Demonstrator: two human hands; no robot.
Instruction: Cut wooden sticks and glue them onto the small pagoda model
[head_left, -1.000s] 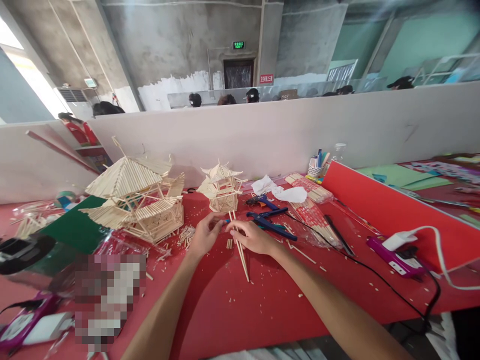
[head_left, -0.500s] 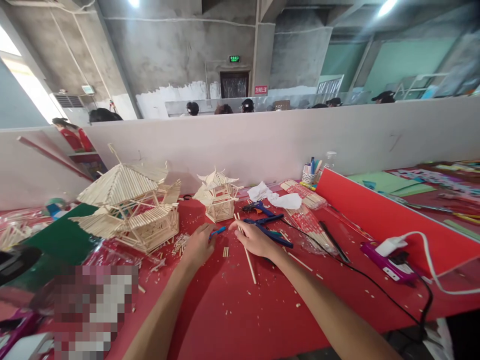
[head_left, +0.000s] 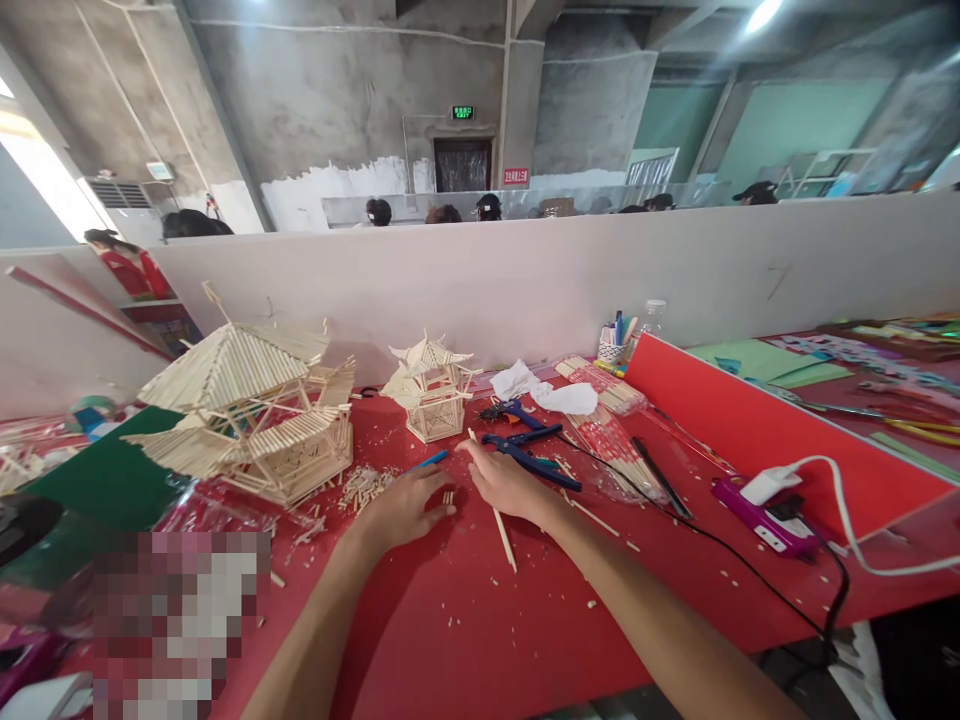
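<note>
My left hand lies flat on the red table, fingers stretched toward a few short cut stick pieces. A blue pen lies just beyond its fingertips, not held. My right hand is closed on a long wooden chopstick, which runs from near the small stick pavilion back toward me. A larger stick-built pavilion stands to the left on a green sheet.
Blue cutters and a blue glue gun lie right of my hands, next to packs of chopsticks. A purple device with a black cable sits further right. A white partition closes the back; people's heads show beyond it.
My left hand has let go of the blue pen and flattened onto the table nearer the cut pieces. The right hand keeps the chopstick and has shifted slightly toward me.
</note>
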